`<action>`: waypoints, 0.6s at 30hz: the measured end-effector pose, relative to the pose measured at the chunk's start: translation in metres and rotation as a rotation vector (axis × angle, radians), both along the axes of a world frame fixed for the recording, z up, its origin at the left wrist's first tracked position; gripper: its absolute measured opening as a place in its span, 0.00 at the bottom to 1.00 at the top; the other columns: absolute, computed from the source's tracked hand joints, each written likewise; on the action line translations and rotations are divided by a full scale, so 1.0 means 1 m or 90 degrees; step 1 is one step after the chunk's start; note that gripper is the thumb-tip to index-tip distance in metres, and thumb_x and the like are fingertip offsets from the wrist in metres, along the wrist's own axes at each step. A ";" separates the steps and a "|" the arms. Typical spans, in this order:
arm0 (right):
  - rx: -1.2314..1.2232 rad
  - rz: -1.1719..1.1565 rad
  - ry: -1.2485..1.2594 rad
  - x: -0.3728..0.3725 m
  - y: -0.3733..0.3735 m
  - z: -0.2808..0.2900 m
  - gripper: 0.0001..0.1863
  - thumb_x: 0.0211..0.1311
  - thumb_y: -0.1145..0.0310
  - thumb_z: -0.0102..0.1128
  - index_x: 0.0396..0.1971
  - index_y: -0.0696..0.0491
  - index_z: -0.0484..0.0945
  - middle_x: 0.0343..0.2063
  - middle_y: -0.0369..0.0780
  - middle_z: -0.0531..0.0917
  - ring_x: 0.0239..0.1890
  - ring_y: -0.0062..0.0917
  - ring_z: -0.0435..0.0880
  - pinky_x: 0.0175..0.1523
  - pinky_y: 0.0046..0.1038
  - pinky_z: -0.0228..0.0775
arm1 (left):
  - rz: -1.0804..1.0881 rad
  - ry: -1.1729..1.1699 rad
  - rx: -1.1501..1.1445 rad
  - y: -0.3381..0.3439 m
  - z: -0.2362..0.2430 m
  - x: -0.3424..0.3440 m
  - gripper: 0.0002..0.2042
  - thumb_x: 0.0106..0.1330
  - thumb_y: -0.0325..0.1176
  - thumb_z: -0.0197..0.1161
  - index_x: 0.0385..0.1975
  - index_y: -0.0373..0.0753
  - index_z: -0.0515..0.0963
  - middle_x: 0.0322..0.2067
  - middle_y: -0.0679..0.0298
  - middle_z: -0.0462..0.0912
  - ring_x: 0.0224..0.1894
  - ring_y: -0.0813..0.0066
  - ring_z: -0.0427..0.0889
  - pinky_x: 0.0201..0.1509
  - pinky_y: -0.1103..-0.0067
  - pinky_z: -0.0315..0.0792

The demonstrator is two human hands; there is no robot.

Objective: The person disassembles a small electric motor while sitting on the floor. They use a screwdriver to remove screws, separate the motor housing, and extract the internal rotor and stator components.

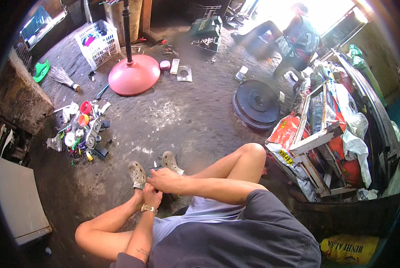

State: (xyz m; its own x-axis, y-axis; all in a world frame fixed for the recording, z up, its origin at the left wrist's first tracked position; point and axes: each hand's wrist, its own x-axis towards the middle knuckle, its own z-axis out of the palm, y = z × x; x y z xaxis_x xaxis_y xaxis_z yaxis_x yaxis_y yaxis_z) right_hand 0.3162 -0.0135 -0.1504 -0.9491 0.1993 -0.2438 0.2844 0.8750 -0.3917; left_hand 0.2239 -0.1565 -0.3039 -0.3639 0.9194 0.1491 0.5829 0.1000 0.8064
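My left hand (152,195), with a gold watch (149,208) at its wrist, is closed low between my knees. Just above it and touching it, my right hand (165,179) is closed around a small dark object (156,168) with a whitish tip. Fingers cover most of that object, so its kind is hidden. What the left hand holds, if anything, cannot be seen. Close beyond the hands are my grey-beige clogs, the left clog (137,174) and the right clog (172,162), resting on the dark floor (164,129).
Loose plastic parts (90,134) lie in a heap at left. Farther off stand a pink round base (134,76) with a black pole, a white basket (99,47) and a broom (63,79). At right are a black disc (256,103) and piled sacks (285,134). A person (298,35) sits at the back.
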 end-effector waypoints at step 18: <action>-0.175 -0.337 0.108 0.096 0.065 0.045 0.15 0.61 0.70 0.69 0.47 0.57 0.82 0.42 0.47 0.84 0.46 0.41 0.87 0.49 0.37 0.80 | 0.379 -0.066 -0.194 0.022 0.041 -0.090 0.22 0.70 0.53 0.58 0.30 0.36 0.83 0.35 0.45 0.85 0.45 0.41 0.81 0.50 0.58 0.74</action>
State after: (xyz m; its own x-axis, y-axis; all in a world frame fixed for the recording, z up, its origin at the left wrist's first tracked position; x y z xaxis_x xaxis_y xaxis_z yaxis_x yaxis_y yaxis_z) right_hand 0.4126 0.0514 -0.1055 -0.7685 0.6053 -0.2076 0.5664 0.4924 -0.6609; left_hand 0.1343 -0.1342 -0.2630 -0.8199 0.5530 -0.1481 0.2790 0.6119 0.7401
